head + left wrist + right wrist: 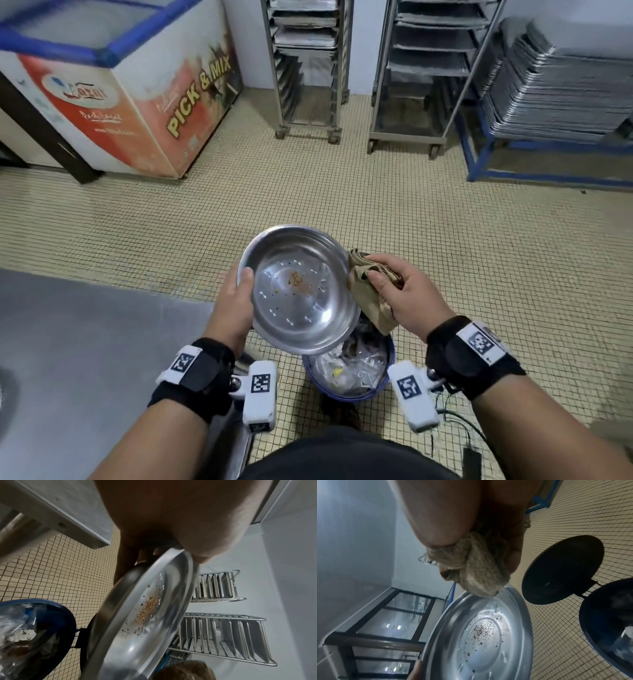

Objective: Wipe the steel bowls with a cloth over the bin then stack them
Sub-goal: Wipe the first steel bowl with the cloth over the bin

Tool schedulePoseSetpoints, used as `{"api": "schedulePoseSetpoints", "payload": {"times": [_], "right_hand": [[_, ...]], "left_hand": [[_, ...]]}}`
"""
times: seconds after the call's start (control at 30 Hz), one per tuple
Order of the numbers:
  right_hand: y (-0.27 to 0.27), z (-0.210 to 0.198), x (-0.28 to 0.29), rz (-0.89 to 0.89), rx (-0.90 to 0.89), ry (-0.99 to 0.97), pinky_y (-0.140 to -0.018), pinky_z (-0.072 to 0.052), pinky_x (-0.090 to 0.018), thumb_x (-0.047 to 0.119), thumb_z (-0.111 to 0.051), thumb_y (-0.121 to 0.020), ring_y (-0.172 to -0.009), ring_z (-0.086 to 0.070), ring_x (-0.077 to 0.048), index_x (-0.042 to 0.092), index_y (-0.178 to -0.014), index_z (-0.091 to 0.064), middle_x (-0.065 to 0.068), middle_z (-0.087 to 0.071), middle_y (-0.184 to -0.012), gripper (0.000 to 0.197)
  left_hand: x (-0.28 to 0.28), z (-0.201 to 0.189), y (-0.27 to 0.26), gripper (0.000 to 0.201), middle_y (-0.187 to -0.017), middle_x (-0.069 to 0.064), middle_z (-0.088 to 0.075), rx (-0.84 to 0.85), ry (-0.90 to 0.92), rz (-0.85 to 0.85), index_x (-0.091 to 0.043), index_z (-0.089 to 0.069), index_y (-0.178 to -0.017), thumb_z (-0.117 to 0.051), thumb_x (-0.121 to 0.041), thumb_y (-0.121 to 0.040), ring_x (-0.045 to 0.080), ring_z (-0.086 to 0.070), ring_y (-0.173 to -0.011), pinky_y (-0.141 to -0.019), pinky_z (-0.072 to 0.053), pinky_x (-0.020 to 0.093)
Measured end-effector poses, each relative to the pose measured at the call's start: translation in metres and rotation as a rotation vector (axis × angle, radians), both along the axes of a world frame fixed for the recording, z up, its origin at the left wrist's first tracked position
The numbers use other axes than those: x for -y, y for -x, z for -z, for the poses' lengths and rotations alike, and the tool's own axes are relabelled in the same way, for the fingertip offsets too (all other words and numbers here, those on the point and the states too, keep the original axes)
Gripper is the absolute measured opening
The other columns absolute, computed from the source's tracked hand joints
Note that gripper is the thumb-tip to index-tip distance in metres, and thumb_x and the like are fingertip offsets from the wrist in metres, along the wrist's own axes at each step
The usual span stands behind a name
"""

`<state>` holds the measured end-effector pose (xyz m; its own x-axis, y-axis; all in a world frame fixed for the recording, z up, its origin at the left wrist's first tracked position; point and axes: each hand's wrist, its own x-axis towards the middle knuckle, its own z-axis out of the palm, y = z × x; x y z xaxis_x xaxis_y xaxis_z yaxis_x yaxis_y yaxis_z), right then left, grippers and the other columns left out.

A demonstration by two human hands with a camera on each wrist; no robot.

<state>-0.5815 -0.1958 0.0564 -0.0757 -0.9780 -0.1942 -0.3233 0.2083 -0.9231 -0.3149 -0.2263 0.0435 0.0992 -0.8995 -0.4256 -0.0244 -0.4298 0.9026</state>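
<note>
Above the round blue bin (346,394) on the tan mosaic-tile floor (479,260), the round shiny steel bowl (301,308) is held in the air, tilted, its near edge overlapping the bin's far rim in the head view. Brown-orange crumbs (298,279) and dark specks sit in the bowl's centre. Left hand (234,305) grips the bowl's left rim, thumb hooked over the edge inside, fingers underneath out of sight. Right hand (407,294) is clenched round a bunched beige cloth (368,298), which touches the bowl's right rim; the right wrist view shows the cloth's folded end (471,573) resting on that rim. Bin holds crumpled clear plastic and other waste, its dark round lid (561,569) standing open behind it. Grey steel table top (85,342) lies at the person's left, its corner near the left wrist. Farther back: a chest freezer with red "PICK & MIX" side (137,102), two metal tray racks (308,68), and a stack of steel trays on a blue frame (561,85).
</note>
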Motion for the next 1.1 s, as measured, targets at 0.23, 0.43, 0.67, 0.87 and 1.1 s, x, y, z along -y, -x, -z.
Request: {"api": "schedulePoseSetpoints", "payload": {"times": [0.23,0.43,0.67,0.87,1.1], "right_hand": [[0.008,-0.005,0.048,-0.145,-0.124,-0.023,-0.084,-0.06,-0.033,0.031,-0.065,-0.098,-0.098,-0.066,-0.004,0.044,-0.119,-0.07,0.02,-0.068,-0.111,0.025],[-0.029,-0.014,0.084,-0.216,-0.266,0.048,-0.078,-0.058,-0.023,0.031,-0.064,-0.099,-0.088,-0.065,-0.004,0.036,-0.124,-0.069,0.012,-0.068,-0.106,0.026],[-0.082,-0.013,0.092,-0.478,-0.3,0.189,-0.109,-0.046,-0.027,0.003,-0.062,-0.095,-0.118,-0.062,-0.008,0.029,-0.126,-0.071,0.008,-0.071,-0.126,0.041],[-0.099,-0.016,0.059,-0.779,-0.303,0.063,-0.1,-0.047,-0.012,-0.009,-0.064,-0.09,-0.107,-0.067,-0.001,0.022,-0.119,-0.075,0.009,-0.075,-0.115,0.043],[-0.077,-0.05,0.052,-0.371,-0.197,0.035,-0.057,-0.045,-0.003,0.003,-0.062,-0.098,-0.061,-0.058,0.021,0.024,-0.121,-0.072,0.02,-0.064,-0.099,0.032]], "left_hand": [[0.007,-0.008,0.021,0.025,-0.114,-0.004,-0.066,0.046,0.019,-0.007,-0.046,-0.058,-0.114,-0.034,-0.038,-0.111,0.018,-0.064,-0.108,-0.08,-0.053,0.033],[0.008,-0.012,0.027,0.032,-0.112,-0.003,-0.072,0.137,0.084,0.007,-0.033,-0.061,-0.127,-0.036,-0.041,-0.109,0.016,-0.069,-0.107,-0.095,-0.056,0.041],[0.018,-0.022,0.014,0.028,-0.102,-0.001,-0.076,0.163,0.177,0.055,-0.037,-0.069,-0.107,-0.042,-0.045,-0.105,0.022,-0.071,-0.103,-0.091,-0.057,0.043],[0.016,-0.021,-0.01,0.026,-0.102,-0.002,-0.07,0.159,0.212,0.098,-0.031,-0.063,-0.113,-0.037,-0.031,-0.111,-0.003,-0.07,-0.084,-0.078,-0.059,0.024],[0.022,-0.025,-0.039,0.028,-0.111,-0.005,-0.068,0.111,0.242,0.13,-0.034,-0.059,-0.127,-0.037,-0.034,-0.11,0.009,-0.068,-0.1,-0.08,-0.054,0.025]]}}
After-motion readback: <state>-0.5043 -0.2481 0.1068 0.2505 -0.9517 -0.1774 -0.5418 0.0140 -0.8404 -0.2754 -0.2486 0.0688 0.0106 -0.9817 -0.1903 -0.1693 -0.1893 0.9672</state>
